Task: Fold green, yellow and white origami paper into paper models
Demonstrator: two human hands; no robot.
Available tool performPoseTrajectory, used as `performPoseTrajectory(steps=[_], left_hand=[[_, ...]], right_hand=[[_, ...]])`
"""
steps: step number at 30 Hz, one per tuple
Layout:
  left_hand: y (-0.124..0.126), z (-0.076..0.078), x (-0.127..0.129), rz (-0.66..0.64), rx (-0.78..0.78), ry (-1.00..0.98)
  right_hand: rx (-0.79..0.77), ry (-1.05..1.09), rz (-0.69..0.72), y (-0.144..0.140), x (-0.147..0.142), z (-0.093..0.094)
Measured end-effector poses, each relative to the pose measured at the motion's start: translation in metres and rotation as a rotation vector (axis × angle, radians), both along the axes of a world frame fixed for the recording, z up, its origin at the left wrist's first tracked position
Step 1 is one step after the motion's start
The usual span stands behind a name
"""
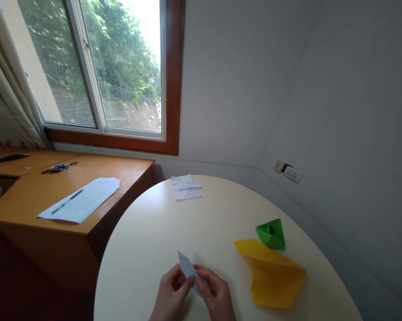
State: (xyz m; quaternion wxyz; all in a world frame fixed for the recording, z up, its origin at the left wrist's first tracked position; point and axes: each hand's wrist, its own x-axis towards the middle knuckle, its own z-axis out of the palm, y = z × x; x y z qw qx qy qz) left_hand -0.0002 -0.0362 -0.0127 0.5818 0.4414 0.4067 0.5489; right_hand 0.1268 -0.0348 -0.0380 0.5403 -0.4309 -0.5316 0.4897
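Between my two hands, low over the near part of the round white table [141,249], is a small folded piece of white paper [186,265], tilted with one pointed end up. My left hand [173,287] pinches its left side, thumb against the paper. On the other side, the thumb and fingers of my right hand [214,290] grip its lower right part. The lower end of the paper is partly hidden by my right thumb. To the right lie a creased yellow paper [277,281] and, touching or close behind it, a green folded paper boat [272,234].
White paper pieces [185,186] lie at the table's far edge. A wooden desk [127,171] at the left bears paper sheets [97,196] with a pen [67,201], and scissors [59,168]. A wall socket [293,174] is at the right, a window [127,67] behind.
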Motion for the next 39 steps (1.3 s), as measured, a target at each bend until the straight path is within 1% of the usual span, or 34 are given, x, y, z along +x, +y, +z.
performPoseTrajectory(steps=[4, 9, 12, 17, 20, 24, 28, 30, 35, 39], left_hand=[[0.0, -0.001, -0.001, 0.012, -0.004, 0.035], [0.0, -0.002, -0.002, 0.1, -0.021, 0.142], [0.0, 0.001, -0.002, 0.111, -0.047, 0.175], [0.002, 0.004, -0.002, 0.099, -0.078, 0.171], [0.001, 0.005, -0.001, 0.102, -0.077, 0.131], [-0.001, 0.011, 0.0, 0.048, -0.089, 0.066], [-0.004, 0.016, 0.001, -0.098, -0.121, -0.005], [-0.005, 0.016, 0.001, -0.142, -0.132, -0.025], [-0.003, 0.009, -0.001, -0.153, -0.115, -0.023], [-0.003, 0.005, -0.004, -0.094, -0.11, -0.006]], right_hand=[[-0.062, 0.048, 0.043, 0.001, -0.001, 0.01], [-0.09, 0.09, -0.013, 0.001, -0.001, 0.013], [-0.104, 0.119, -0.014, 0.001, -0.002, 0.013], [-0.193, 0.146, -0.034, -0.001, -0.002, 0.018], [-0.223, 0.159, -0.051, -0.002, -0.002, 0.022], [-0.224, 0.184, -0.051, -0.004, -0.002, 0.027], [-0.261, 0.25, -0.028, -0.004, -0.002, 0.027], [-0.288, 0.28, -0.01, -0.005, -0.001, 0.026], [-0.312, 0.321, 0.015, -0.004, -0.002, 0.024], [-0.318, 0.339, -0.003, -0.004, -0.003, 0.024]])
